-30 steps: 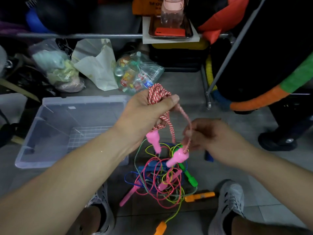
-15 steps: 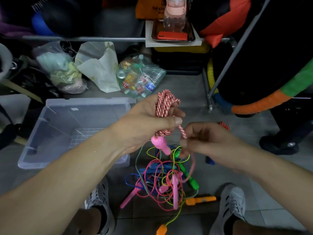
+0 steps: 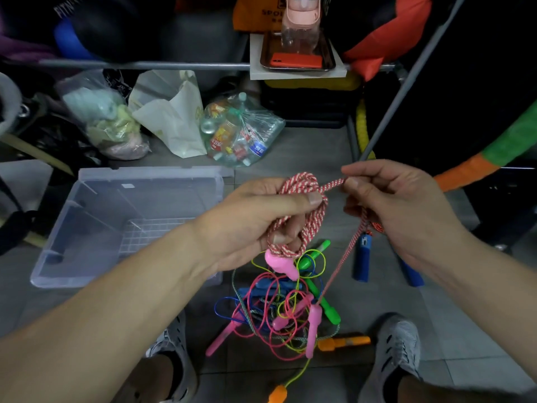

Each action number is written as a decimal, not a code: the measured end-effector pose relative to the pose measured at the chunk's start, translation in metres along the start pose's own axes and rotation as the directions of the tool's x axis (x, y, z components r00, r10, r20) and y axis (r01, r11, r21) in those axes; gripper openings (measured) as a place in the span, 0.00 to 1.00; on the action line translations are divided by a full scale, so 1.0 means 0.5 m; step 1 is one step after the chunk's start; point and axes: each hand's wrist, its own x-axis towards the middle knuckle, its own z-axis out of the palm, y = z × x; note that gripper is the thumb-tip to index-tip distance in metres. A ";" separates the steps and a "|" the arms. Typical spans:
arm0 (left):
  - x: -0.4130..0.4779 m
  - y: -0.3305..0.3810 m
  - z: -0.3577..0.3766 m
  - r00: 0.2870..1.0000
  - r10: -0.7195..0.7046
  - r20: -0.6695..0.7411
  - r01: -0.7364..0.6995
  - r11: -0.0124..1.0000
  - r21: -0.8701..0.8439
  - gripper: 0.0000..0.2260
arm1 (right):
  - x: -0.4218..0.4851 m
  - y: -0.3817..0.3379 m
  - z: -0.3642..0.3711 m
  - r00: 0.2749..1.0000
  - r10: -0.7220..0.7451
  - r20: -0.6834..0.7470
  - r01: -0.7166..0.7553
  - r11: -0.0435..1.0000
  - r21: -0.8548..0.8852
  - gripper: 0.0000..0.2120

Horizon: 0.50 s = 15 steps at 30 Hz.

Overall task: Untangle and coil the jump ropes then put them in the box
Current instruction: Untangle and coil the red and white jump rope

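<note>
The clear plastic box [image 3: 72,228] sits on the floor to the left, and no rope shows inside it. Just right of it, near the person's shoes, lies the tangle of thin ropes [image 3: 270,312]. It holds pink, yellow-green, blue and grey cords with pink, green and orange handles caught among them, none yet separated.

Above the tangle, the left hand [image 3: 252,219] has its fingers and thumb curled round a coil of the red-and-white rope [image 3: 302,184]. The right hand [image 3: 401,210] pinches that rope's free length between thumb and forefinger. It may also hold a red cord lower down, though that is hard to make out.

One pink handle [image 3: 280,264] hangs under the coil. The other handle [image 3: 313,324] hangs at the strand's end, down among the tangle.

By my judgement the first rope is nearly coiled, nothing is boxed, and every other rope waits.
</note>
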 end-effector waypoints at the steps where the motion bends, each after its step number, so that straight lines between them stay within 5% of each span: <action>1: 0.000 0.003 0.001 1.000 0.002 0.002 -0.002 0.998 -0.069 0.09 | -0.002 0.005 0.002 0.999 0.040 0.007 -0.040 0.999 -0.031 0.05; 8: 0.006 0.036 -0.010 0.994 0.055 -0.098 -0.096 0.866 -0.491 0.06 | -0.043 0.035 0.032 0.922 0.338 0.190 -0.304 0.934 -0.189 0.13; 15: 0.005 0.030 -0.027 0.987 0.138 -0.082 -0.158 0.923 -0.352 0.21 | -0.050 0.038 0.034 0.893 0.346 0.288 -0.300 0.935 -0.190 0.11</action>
